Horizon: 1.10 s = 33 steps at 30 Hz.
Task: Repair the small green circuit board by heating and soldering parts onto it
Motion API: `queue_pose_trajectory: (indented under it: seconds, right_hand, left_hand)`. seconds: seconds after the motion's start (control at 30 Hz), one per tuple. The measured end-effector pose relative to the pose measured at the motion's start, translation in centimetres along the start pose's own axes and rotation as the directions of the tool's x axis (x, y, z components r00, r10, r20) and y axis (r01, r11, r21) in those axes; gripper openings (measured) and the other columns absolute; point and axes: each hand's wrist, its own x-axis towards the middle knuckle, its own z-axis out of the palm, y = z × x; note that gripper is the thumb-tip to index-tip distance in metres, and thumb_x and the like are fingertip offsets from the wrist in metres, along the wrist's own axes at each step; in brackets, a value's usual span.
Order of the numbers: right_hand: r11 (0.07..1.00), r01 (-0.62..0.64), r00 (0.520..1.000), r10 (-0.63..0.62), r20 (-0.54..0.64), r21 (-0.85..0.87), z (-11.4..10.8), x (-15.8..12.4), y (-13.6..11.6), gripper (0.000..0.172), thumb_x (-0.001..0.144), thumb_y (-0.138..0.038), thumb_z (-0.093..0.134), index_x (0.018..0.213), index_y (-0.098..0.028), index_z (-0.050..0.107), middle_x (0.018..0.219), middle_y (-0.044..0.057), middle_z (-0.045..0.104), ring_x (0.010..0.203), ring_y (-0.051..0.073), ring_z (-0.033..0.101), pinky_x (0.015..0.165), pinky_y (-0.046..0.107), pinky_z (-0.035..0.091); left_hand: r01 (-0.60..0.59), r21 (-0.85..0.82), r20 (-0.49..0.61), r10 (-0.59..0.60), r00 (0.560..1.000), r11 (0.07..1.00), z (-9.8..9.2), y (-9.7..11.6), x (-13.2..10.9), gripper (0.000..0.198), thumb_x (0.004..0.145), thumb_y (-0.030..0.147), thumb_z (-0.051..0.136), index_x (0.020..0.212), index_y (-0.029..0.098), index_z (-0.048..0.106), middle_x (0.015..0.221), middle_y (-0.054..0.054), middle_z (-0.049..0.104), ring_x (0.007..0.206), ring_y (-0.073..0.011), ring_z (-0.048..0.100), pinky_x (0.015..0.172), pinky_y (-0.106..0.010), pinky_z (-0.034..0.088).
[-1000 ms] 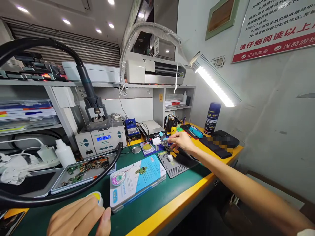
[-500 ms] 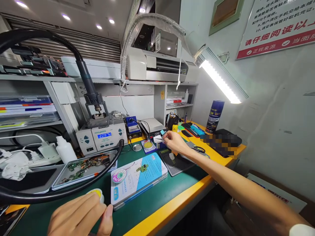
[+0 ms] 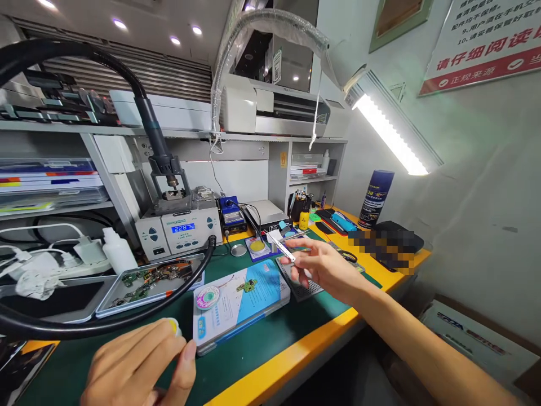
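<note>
My right hand (image 3: 323, 266) holds a slim silver pair of tweezers (image 3: 282, 247) between thumb and fingers, its tip pointing up and left over the bench. Below this hand lies a dark perforated mat (image 3: 299, 288). At the lower left, my left hand (image 3: 137, 361) is curled around a small round white tub with yellow on it (image 3: 174, 326), mostly hidden by the fingers. Beside that hand, a flat plastic case (image 3: 236, 316) carries a reel of solder wick (image 3: 207, 298) and a small green circuit board (image 3: 247, 286).
A hot-air station (image 3: 180, 228) stands behind, its black hose (image 3: 139, 318) curving across the left. A tray (image 3: 114, 301) of circuit boards lies under the hose. A spray can (image 3: 376, 198), yellow bottle (image 3: 304, 219) and yellow round tin (image 3: 257, 246) stand farther back. A lit lamp (image 3: 391, 135) hangs above.
My right hand has drawn back toward me from the rear of the bench and now shows the tweezers in its fingers. The left hand keeps its hold on the tub. The view has shifted slightly.
</note>
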Motion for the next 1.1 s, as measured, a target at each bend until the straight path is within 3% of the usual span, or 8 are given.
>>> queue_pose_trajectory:
  seconds: [0.07,0.17,0.27,0.33,0.43,0.6,0.8,1.1]
  right_hand:
    - [0.995,0.012,0.998,-0.017,0.06,0.094,1.2,-2.7,0.6,0.058,0.082,-0.02,0.081,0.134,-0.017,0.057,0.094,0.007,0.078,0.074,0.018,0.073,0.059,0.026,0.054]
    - [0.97,0.025,0.99,-0.057,0.127,0.242,2.9,-5.7,1.8,0.064,0.085,-0.028,0.085,0.14,-0.017,0.055,0.095,0.011,0.081,0.079,0.021,0.078,0.066,0.031,0.06]
    - [0.922,-0.032,0.978,-0.05,0.2,0.385,4.2,-7.2,2.5,0.066,0.087,-0.024,0.087,0.144,-0.017,0.053,0.103,0.014,0.083,0.081,0.023,0.082,0.071,0.033,0.064]
    - [0.891,-0.095,0.966,-0.024,0.256,0.443,4.7,-7.7,2.7,0.066,0.09,-0.023,0.086,0.145,-0.016,0.052,0.098,0.013,0.085,0.074,0.021,0.083,0.071,0.032,0.065]
    - [0.845,-0.168,0.952,0.005,0.306,0.507,5.1,-8.4,2.8,0.063,0.091,-0.023,0.086,0.144,-0.017,0.053,0.09,0.01,0.085,0.07,0.02,0.083,0.067,0.029,0.066]
    - [0.805,-0.196,0.944,0.0,0.331,0.559,5.5,-8.9,3.4,0.062,0.089,-0.024,0.088,0.141,-0.016,0.054,0.088,0.007,0.085,0.07,0.021,0.084,0.063,0.026,0.068]
    - [0.808,-0.232,0.943,0.05,0.33,0.541,5.3,-9.0,4.2,0.064,0.091,-0.028,0.086,0.143,-0.014,0.052,0.093,0.011,0.084,0.069,0.023,0.084,0.055,0.027,0.068]
    - [0.834,-0.262,0.938,0.103,0.33,0.485,5.5,-9.5,4.7,0.072,0.087,-0.04,0.088,0.144,-0.011,0.053,0.077,0.007,0.082,0.057,0.02,0.08,0.049,0.023,0.064]
  left_hand:
    - [0.084,-0.064,0.084,-0.078,0.993,0.994,-0.1,0.7,0.9,0.017,0.096,0.01,0.06,0.083,0.021,0.06,0.069,0.003,0.063,0.06,-0.0103,0.061,0.064,-0.025,0.048]
    - [0.362,-0.224,0.312,-0.285,0.906,0.905,-0.1,2.8,2.5,0.019,0.101,0.02,0.054,0.084,0.023,0.062,0.068,0.003,0.06,0.055,-0.0092,0.059,0.052,-0.019,0.047]
    - [0.683,-0.328,0.477,-0.51,0.716,0.653,0.3,5.1,3.6,0.019,0.1,0.039,0.06,0.096,0.024,0.072,0.071,0.001,0.065,0.053,-0.0124,0.061,0.042,-0.019,0.047]
    - [0.835,-0.4,0.599,-0.582,0.55,0.377,0.6,6.4,4.0,0.028,0.098,0.05,0.063,0.103,0.025,0.074,0.07,-0.001,0.065,0.06,-0.016,0.066,0.051,-0.022,0.055]
    - [0.889,-0.457,0.744,-0.557,0.369,-0.021,1.1,7.7,4.3,0.037,0.094,0.058,0.07,0.11,0.025,0.075,0.073,-0.001,0.066,0.054,-0.0106,0.056,0.056,-0.023,0.055]
    - [0.836,-0.445,0.797,-0.568,0.207,-0.32,1.8,9.1,4.8,0.051,0.081,0.061,0.085,0.109,0.019,0.076,0.07,0.0,0.062,0.05,-0.0036,0.031,0.045,-0.016,0.029]
    - [0.811,-0.418,0.795,-0.598,0.107,-0.41,2.7,9.6,5.1,0.055,0.076,0.063,0.088,0.097,0.015,0.075,0.06,0.006,0.047,0.05,-0.0026,0.025,0.047,-0.017,0.022]
    - [0.777,-0.447,0.768,-0.636,0.079,-0.444,2.7,9.9,5.1,0.055,0.072,0.06,0.092,0.091,0.013,0.072,0.054,0.01,0.034,0.05,-0.004,0.022,0.046,-0.019,0.018]
